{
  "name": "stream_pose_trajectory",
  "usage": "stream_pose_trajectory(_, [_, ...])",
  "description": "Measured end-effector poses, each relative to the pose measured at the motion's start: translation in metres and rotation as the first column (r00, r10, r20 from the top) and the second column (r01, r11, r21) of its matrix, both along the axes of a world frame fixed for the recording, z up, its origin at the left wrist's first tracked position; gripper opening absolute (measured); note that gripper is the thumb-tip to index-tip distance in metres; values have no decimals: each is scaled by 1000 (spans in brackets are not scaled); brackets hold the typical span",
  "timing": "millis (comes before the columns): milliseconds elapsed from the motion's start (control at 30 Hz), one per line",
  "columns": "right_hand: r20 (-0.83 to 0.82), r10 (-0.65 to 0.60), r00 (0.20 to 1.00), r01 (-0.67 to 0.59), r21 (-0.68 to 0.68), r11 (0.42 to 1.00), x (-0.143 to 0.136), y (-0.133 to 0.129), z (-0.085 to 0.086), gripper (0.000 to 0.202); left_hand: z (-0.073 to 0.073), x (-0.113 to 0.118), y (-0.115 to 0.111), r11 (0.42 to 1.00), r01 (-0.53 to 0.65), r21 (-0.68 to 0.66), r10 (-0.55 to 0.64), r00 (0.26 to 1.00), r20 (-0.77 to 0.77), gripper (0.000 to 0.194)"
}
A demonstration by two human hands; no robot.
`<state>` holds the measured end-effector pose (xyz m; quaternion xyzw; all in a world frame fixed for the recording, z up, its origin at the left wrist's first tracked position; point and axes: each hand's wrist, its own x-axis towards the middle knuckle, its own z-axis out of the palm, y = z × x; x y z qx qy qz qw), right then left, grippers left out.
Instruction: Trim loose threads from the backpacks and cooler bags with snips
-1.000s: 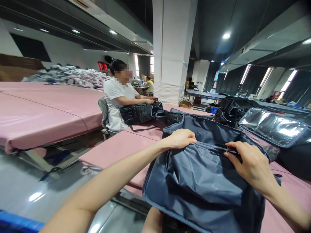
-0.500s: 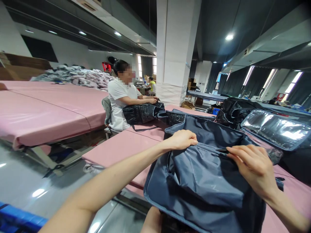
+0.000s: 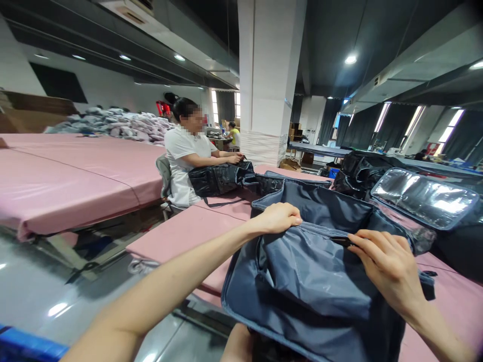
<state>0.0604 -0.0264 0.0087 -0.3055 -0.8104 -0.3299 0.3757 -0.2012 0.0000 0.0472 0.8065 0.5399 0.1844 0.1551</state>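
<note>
A dark blue-grey fabric bag (image 3: 313, 281) lies open in front of me, its lining facing up. My left hand (image 3: 281, 217) is closed on the piped edge of an inner panel, near the bag's middle. To the right, my right hand (image 3: 388, 256) pinches a small dark tool (image 3: 341, 241), whose narrow end lies against the same edge. The tool's exact kind is hard to make out, as the fingers cover part of it.
A person in white (image 3: 184, 151) sits beyond, handling a black bag (image 3: 215, 178). Pink-covered tables (image 3: 79, 176) stand left and beneath the bags. A clear-topped bag (image 3: 424, 196) and black bags lie at right. A white pillar (image 3: 264, 75) rises behind.
My right hand has shifted slightly left towards my left hand, and more of the dark tool shows at the edge. My left hand keeps its hold. The view has moved a little.
</note>
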Motion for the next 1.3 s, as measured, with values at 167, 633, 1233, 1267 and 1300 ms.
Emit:
stream_pose_trajectory(167, [-11, 10, 1000, -10, 2, 1000, -4, -2, -1, 11, 2, 1, -4, 1000, -14, 11, 15, 1000, -15, 20])
stream_pose_trajectory(633, [-42, 30, 999, -34, -87, 996, -2, 3, -6, 11, -4, 2, -9, 998, -19, 67, 21, 1000, -20, 20])
stream_pose_trajectory(1233, [-595, -201, 778, -112, -445, 888, 49, -1, -28, 34, -60, -35, -63, 567, 372, 735, -218, 928, -301, 35])
stream_pose_trajectory(1267, [-626, -255, 737, -83, -458, 885, 61, -8, -34, 38, -65, -60, -63, 536, 277, 798, -94, 958, -269, 41])
stream_pose_trajectory(1300, [-649, -300, 699, -68, -478, 876, 71, -17, -42, 42, -74, -85, -61, 498, 193, 845, 31, 970, -240, 46])
